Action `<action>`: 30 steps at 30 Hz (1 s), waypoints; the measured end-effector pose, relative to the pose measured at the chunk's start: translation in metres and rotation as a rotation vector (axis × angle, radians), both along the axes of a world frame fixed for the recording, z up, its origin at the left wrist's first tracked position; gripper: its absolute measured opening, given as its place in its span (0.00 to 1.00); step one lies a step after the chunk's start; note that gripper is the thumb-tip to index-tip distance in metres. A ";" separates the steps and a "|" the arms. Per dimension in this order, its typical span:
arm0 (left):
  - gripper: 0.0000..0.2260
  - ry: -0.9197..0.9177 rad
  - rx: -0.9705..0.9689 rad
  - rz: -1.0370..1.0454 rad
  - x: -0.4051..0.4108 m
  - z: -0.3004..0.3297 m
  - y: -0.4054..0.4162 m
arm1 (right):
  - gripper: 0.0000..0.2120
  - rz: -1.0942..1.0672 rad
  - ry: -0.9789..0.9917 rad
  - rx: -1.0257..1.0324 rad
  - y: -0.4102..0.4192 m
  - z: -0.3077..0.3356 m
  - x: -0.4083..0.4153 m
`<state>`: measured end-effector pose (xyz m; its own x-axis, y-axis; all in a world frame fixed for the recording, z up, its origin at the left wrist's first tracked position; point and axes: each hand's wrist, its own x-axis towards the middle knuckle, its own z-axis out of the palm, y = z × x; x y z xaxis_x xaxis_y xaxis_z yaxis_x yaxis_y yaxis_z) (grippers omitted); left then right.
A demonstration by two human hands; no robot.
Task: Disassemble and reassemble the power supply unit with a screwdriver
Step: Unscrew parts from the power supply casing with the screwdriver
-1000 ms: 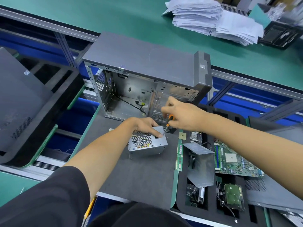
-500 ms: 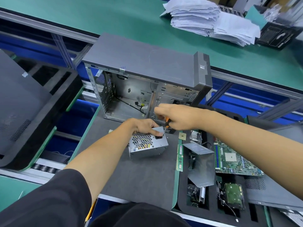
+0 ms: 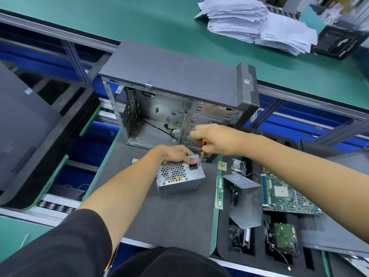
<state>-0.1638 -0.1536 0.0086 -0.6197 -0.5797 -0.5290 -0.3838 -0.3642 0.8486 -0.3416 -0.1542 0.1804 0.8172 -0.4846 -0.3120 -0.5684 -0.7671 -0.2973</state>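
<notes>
A silver power supply unit [image 3: 179, 178] with a honeycomb grille and a black socket stands on the dark grey mat [image 3: 169, 216]. My left hand [image 3: 175, 153] grips its top edge from behind. My right hand [image 3: 215, 139] holds an orange-handled screwdriver [image 3: 203, 145], whose thin shaft points down at the unit's top right corner. A tiny screw [image 3: 204, 168] lies on the mat right beside that corner.
An open, gutted computer case [image 3: 179, 100] stands just behind the hands. To the right, a black foam tray [image 3: 223, 248] carries a motherboard [image 3: 285, 194], a RAM stick [image 3: 219, 193], a metal bracket [image 3: 245, 200], a hard drive [image 3: 283, 236]. Paper stacks [image 3: 257, 25] lie at the back.
My right hand has rolled over the screwdriver handle and shifted slightly left and up, turning it. My left hand and the power supply have stayed in place.
</notes>
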 end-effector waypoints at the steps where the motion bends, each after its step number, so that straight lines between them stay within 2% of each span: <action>1: 0.21 -0.008 -0.003 -0.004 0.000 0.001 0.000 | 0.08 -0.033 -0.017 -0.035 0.000 -0.001 -0.001; 3: 0.22 -0.026 0.000 -0.003 0.000 0.001 0.000 | 0.07 -0.107 -0.059 -0.100 0.001 -0.005 -0.006; 6: 0.17 -0.037 0.008 0.003 0.000 0.002 0.000 | 0.07 -0.205 -0.080 -0.150 0.004 -0.010 -0.009; 10: 0.15 -0.048 -0.014 -0.004 0.001 0.005 0.000 | 0.05 -0.343 -0.136 -0.102 0.007 -0.016 -0.010; 15: 0.14 -0.076 0.022 0.016 0.001 0.005 0.001 | 0.10 -0.322 -0.162 -0.095 0.010 -0.020 -0.010; 24: 0.12 -0.124 0.004 0.023 -0.002 0.003 -0.002 | 0.07 -0.349 -0.192 -0.125 0.016 -0.022 -0.003; 30: 0.13 -0.139 0.048 0.011 -0.003 0.003 -0.002 | 0.07 -0.263 -0.147 -0.144 0.020 -0.017 -0.002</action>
<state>-0.1669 -0.1560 0.0112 -0.5321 -0.5584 -0.6364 -0.4919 -0.4078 0.7692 -0.3439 -0.1343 0.1636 0.6896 -0.7153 -0.1133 -0.7116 -0.6401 -0.2896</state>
